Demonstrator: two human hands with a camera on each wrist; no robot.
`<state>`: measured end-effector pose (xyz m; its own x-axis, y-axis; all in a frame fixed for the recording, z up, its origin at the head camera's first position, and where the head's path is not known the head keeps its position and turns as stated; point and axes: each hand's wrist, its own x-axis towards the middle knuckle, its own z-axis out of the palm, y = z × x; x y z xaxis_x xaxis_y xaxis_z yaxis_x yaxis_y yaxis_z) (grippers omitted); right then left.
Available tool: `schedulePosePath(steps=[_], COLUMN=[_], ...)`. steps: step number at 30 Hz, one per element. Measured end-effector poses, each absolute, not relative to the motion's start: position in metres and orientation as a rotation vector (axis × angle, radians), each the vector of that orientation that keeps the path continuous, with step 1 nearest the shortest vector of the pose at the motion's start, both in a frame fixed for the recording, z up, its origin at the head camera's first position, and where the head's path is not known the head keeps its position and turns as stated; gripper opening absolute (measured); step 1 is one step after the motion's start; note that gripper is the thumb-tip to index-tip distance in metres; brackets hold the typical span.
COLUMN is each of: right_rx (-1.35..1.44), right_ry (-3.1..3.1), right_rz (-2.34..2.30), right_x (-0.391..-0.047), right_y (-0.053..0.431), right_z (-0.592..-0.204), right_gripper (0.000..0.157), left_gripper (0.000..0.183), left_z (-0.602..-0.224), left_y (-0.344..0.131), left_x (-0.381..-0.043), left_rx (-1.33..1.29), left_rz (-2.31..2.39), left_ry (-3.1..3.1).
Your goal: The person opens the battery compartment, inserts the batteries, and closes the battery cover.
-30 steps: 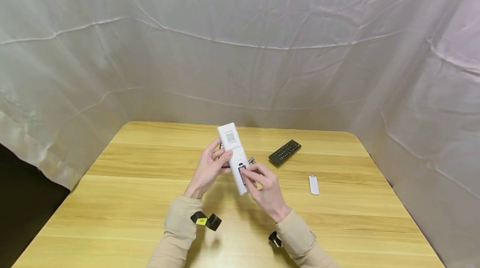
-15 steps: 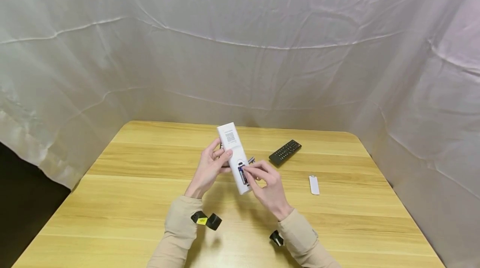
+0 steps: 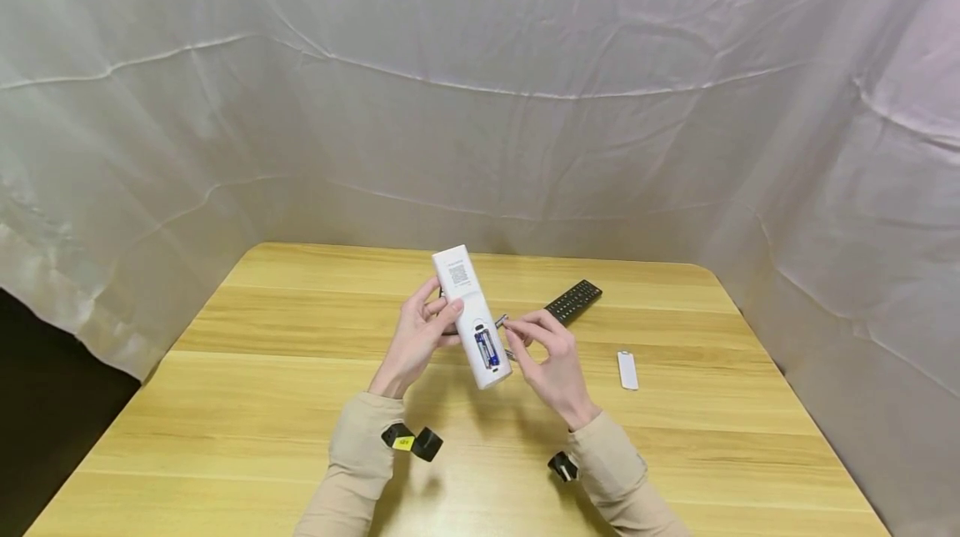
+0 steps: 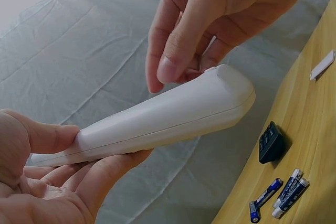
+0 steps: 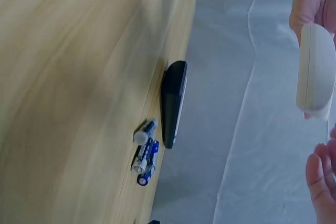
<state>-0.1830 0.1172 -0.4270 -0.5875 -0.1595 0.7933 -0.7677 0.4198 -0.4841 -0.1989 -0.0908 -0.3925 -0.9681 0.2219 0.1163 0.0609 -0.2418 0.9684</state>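
My left hand [image 3: 416,341] grips a white remote control [image 3: 463,303], thumb on its back and fingers beneath. The remote is raised and tilted, its back towards the head camera. In its uncovered battery compartment lie blue-and-silver batteries [image 3: 487,348]. Just right of the remote's lower end is my right hand [image 3: 553,362], fingers loosely bent with nothing seen between them. The left wrist view has the right hand's thumb and fingertips close over the remote [image 4: 163,114]. Several loose batteries [image 4: 286,195] lie on the table, mostly hidden behind the remote and right hand in the head view.
A black remote control [image 3: 576,300] lies towards the back of the wooden table [image 3: 247,370], partly covered by the right hand. The white battery cover [image 3: 627,370] lies to the right. Pale curtains [image 3: 480,145] enclose the table's back and sides.
The right hand's fingers have come off the battery compartment and moved right, uncovering the batteries inside. The left hand and white remote have barely moved.
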Motion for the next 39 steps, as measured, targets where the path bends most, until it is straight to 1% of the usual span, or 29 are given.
schedulePosePath(steps=[5,16,19,29,39], right_rx=[0.717,0.459,0.399,0.191,0.053], right_ry=[-2.08,-2.388,-2.484,-2.826,-3.015], right_rz=[1.13,1.104,1.057,0.783,0.76], right_x=[-0.187,-0.195,-0.197,-0.201,-0.202], right_y=[0.124,0.151,0.16,0.193,0.218], right_z=[-0.428,-0.428,-0.427,-0.423,-0.425], right_gripper=[0.019,0.023,0.027,0.046,0.053], left_gripper=[0.053,0.053,0.054,0.053,0.051], left_z=[-0.392,-0.391,-0.391,-0.392,-0.391], left_y=[-0.09,-0.09,-0.091,-0.09,-0.09], left_x=[-0.199,-0.198,-0.198,-0.199,-0.198], left_rx=[0.345,0.33,0.335,0.323,0.308], left_rz=[2.377,2.383,2.374,2.355,2.342], left_ry=[1.875,1.87,1.87,1.901,1.923])
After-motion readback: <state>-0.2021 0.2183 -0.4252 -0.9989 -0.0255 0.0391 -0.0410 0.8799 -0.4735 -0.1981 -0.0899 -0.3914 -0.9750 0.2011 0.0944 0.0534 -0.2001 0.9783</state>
